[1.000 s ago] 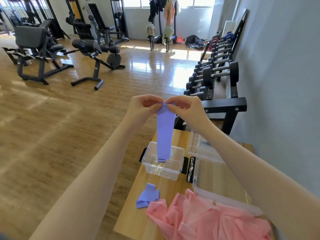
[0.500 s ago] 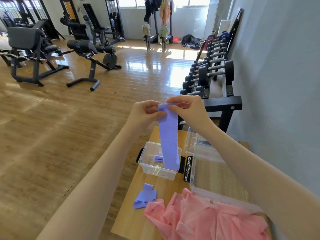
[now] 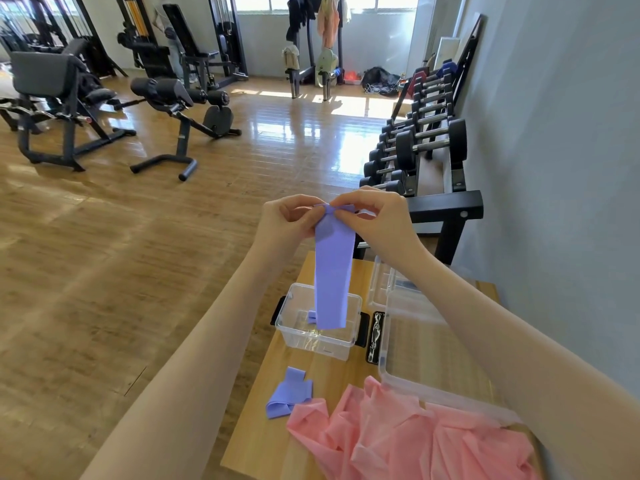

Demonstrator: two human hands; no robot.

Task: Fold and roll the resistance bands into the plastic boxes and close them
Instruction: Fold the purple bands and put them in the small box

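A purple resistance band point(image 3: 333, 271) hangs straight down in front of me, its lower end over the small clear plastic box point(image 3: 317, 344) on the wooden table point(image 3: 322, 441). My left hand point(image 3: 285, 221) and my right hand point(image 3: 375, 216) both pinch the band's top edge, fingers close together. A small purple piece point(image 3: 312, 316) lies inside the box. Another folded purple band point(image 3: 289, 398) lies on the table in front of the box. A crumpled pink band point(image 3: 408, 434) covers the near right of the table.
A larger clear box point(image 3: 415, 372) stands open to the right of the small one, with a clear lid point(image 3: 384, 289) behind it. A dumbbell rack point(image 3: 426, 147) runs along the grey wall on the right. Gym benches point(image 3: 173, 98) stand on the wooden floor to the left.
The top edge of the purple band has been gathered between my two hands, which have come closer together. The band's lower end has swung slightly over the small box.
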